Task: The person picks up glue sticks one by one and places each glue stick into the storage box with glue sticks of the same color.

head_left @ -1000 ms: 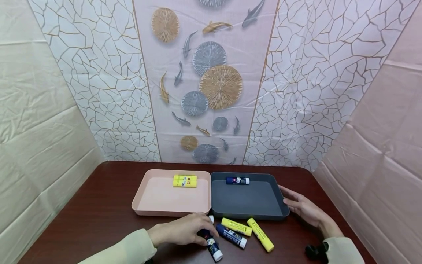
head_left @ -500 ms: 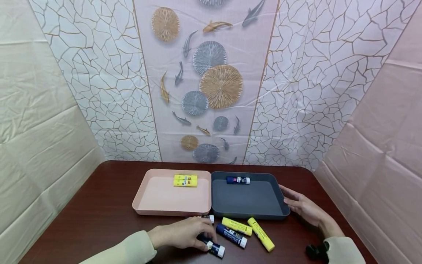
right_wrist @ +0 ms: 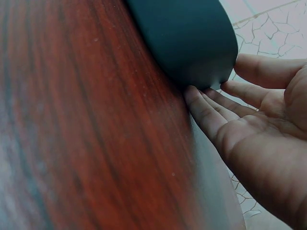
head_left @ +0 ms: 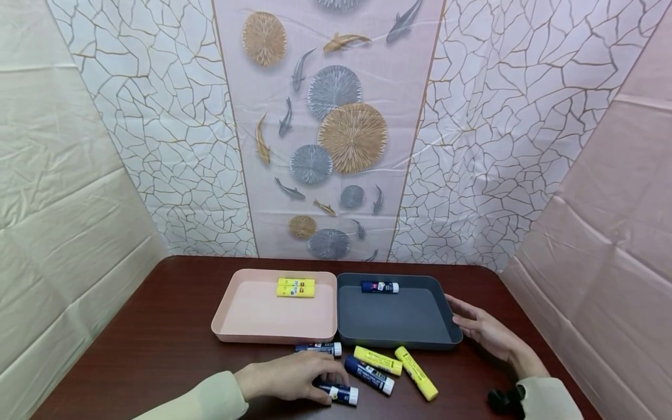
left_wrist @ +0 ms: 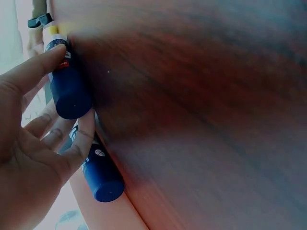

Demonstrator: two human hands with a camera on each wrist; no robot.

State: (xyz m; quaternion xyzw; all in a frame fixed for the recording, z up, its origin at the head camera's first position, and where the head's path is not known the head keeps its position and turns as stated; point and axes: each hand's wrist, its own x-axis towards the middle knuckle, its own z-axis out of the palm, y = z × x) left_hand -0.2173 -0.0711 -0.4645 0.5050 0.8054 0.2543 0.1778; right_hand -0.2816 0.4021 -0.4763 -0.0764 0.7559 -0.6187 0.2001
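Note:
My left hand [head_left: 295, 373] pinches a dark blue glue stick [head_left: 343, 394] with a white cap, low at the table's front. In the left wrist view the thumb lies on that glue stick [left_wrist: 71, 91], fingers on its other side. Behind the hand a second blue glue stick [head_left: 329, 349] lies along the pink tray's front wall. Another blue glue stick [head_left: 369, 375] and two yellow ones, one flat [head_left: 378, 360] and one slanted [head_left: 416, 373], lie to the right. My right hand [head_left: 490, 332] touches the right side of the dark grey tray [head_left: 399, 342] with extended fingers.
The pink tray [head_left: 247, 338] stands left of the grey one, their sides touching. Two yellow glue sticks [head_left: 296, 290] lie in the pink tray, a blue glue stick [head_left: 379, 287] in the grey one. Patterned cloth [head_left: 336, 175] hangs behind the table [head_left: 147, 344].
The glue stick at my left hand has turned from slanting toward me to nearly sideways. The blue one behind that hand has come more into sight. My right hand has stayed in place.

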